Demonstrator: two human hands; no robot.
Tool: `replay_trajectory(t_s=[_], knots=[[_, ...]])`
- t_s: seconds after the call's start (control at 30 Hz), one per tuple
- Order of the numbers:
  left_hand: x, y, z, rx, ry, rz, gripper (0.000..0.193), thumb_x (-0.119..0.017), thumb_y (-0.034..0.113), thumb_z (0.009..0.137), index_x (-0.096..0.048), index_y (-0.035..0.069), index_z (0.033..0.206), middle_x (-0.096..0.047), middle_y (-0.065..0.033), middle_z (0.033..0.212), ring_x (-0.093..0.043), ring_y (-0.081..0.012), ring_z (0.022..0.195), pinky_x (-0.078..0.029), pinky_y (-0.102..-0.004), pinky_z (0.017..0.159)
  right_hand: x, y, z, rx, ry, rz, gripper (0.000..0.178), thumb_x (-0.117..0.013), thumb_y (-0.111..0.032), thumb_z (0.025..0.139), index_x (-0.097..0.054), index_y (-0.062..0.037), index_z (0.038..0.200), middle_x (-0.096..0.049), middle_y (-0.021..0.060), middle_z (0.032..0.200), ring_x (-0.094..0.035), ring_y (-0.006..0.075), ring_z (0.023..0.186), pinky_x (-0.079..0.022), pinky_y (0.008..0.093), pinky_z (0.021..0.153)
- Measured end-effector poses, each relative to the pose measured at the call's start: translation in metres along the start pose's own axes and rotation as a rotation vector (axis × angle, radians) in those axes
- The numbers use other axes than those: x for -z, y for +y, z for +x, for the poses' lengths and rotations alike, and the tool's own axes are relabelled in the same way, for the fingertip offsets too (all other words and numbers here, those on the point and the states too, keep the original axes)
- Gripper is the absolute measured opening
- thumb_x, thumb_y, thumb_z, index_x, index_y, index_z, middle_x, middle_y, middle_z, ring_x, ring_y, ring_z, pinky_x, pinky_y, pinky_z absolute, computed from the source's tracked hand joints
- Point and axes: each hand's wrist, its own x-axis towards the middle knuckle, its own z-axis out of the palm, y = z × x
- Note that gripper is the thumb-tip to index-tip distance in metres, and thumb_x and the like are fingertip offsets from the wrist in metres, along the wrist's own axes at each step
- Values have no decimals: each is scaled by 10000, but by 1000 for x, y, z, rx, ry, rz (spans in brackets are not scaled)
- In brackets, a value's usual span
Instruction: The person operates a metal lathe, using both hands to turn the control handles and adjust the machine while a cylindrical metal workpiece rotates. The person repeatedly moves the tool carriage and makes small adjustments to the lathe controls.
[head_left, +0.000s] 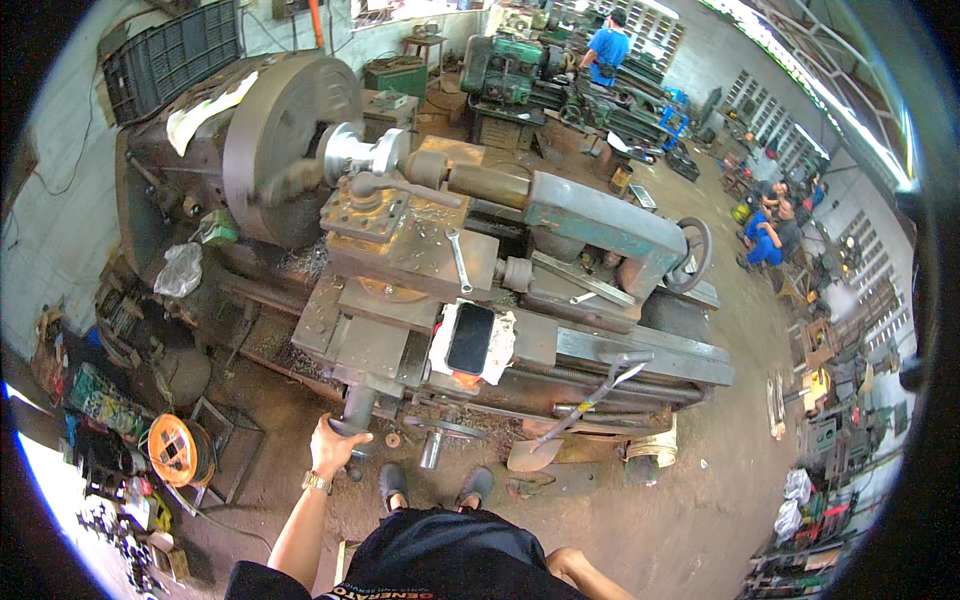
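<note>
Along the near side of the lathe, the left hand is closed over a partly hidden dark handwheel; the right arm is cut off, its hand's state unclear.

head view | left of head-worn pair | fisheye, facing down and ahead | lathe near, floor beyond

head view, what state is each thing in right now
left hand, curled on the dark handwheel
right hand, not in view
chuck, motion-blurred near its face, apparently spinning
bright metal workpiece, set between chuck and tailstock
phone, screen dark, lying face up on white material
wrench, lying flat on the slide
plastic bag, crumpled
</note>
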Motion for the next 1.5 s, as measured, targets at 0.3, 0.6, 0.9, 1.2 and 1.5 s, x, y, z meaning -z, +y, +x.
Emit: replay_trajectory(t_s=[0.3,0.6,0.9,1.2,1.5], knots=[[0,1,-1,4,10,-10,1172,-953,512,523,-468,-108,1391,-677,-284,1187,-668,-358,1135,-531,-408,982,3,-10,-1,-25,-37,-42,667,-869,-366,561,-741,-96,1156,-676,192,1279,-640,330,1210,-533,432,911],[-1,-4,2,-9,2,-25,1156,-947,514,527,-479,-109,1380,-676,-289,1183,-669,-363,1131,-531,-410,985,-2,-5,8,23,-42,-61,673,-853,-338,576,-727,-86,1187,-681,186,1277,-634,329,1224,-530,436,925],[1,1,-2,-33,13,14,1158,-939,538,535,-481,-109,1378,-675,-296,1179,-671,-359,1130,-531,-412,984,-7,-2,2,-35,8,-38,589,-819,-292,577,-744,-67,1116,-693,199,1237,-663,330,1174,-549,441,885],[3,1,0,11,-37,8,1197,-922,592,529,-470,-100,1394,-668,-278,1210,-661,-358,1149,-526,-414,991,-4,10,0,-164,-4,58,494,-736,-383,642,-761,-96,1043,-714,199,1149,-681,347,1127,-548,436,857],[6,6,-4,11,-32,7,1190,-921,588,534,-468,-89,1401,-661,-261,1228,-657,-350,1154,-521,-406,998,-6,13,-2,-92,36,-34,519,-744,-432,642,-759,-84,1027,-706,213,1138,-676,346,1132,-547,426,841]])
